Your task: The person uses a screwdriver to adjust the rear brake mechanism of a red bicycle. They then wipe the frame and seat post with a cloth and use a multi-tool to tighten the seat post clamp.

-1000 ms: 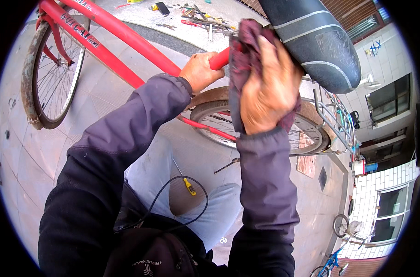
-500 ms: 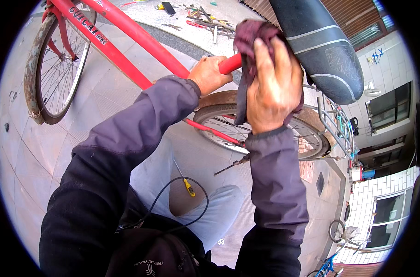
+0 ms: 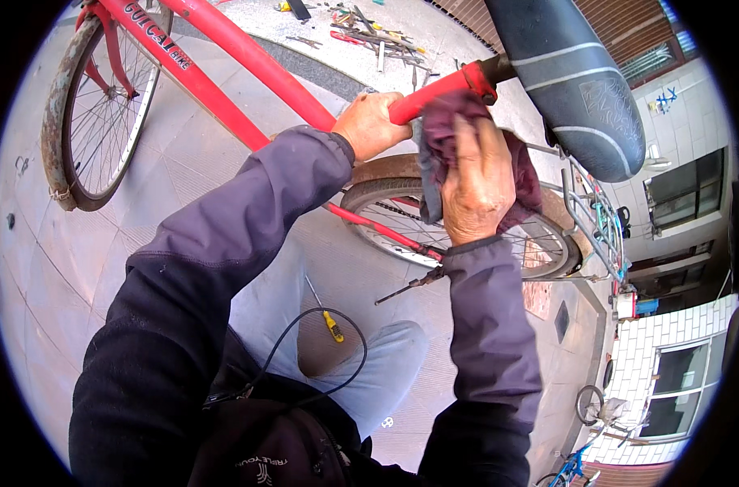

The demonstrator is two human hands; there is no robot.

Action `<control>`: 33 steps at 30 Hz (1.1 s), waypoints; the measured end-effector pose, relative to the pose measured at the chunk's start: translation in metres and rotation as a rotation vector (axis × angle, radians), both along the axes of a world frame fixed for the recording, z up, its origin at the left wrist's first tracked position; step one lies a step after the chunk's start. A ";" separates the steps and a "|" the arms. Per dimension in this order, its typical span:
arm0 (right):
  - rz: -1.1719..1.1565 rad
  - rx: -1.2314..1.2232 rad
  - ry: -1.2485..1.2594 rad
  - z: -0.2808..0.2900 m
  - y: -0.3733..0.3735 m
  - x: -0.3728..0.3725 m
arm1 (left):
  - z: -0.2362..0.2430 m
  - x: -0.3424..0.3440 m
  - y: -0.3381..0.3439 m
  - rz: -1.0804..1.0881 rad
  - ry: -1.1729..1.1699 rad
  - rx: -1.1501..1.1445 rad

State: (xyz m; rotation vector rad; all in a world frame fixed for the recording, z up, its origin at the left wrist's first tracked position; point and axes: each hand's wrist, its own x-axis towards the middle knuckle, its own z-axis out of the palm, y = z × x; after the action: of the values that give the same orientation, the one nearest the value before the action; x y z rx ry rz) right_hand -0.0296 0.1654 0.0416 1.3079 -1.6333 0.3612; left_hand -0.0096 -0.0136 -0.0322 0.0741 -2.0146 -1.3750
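Observation:
A red bicycle frame crosses the upper view. My left hand is wrapped round its seat tube, low down near the joint with the other tubes. A dark maroon rag is in my right hand, its fingers pressing the cloth against the tube just below the seat clamp. Part of the rag hangs down grey on its left side. Above stands the black saddle. Behind my right hand is the rear wheel, partly hidden by hand and rag.
The rusty-rimmed front wheel stands at left. Several tools lie on the pale ledge beyond the frame. A yellow-handled screwdriver is between my legs. At right are a rear rack and a blue bicycle.
My right hand has drawn the rag down and slightly right, uncovering the seat clamp and upper tube. My left hand keeps its grip on the tube.

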 end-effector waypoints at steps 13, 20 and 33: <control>-0.407 -0.119 0.088 0.048 0.059 0.013 | 0.006 0.005 0.000 0.015 0.002 -0.012; -0.391 -0.251 -0.562 0.098 0.109 -0.066 | 0.007 0.001 0.003 0.040 0.010 -0.009; -0.053 -0.257 -0.975 0.101 0.117 -0.064 | 0.085 0.058 0.131 0.012 0.549 -0.569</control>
State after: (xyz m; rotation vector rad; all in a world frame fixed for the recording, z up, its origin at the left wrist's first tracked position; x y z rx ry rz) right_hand -0.0939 0.2822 0.1429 0.9152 -2.2873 1.2745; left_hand 0.0488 0.1174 0.0530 -0.4903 -1.8344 -0.6654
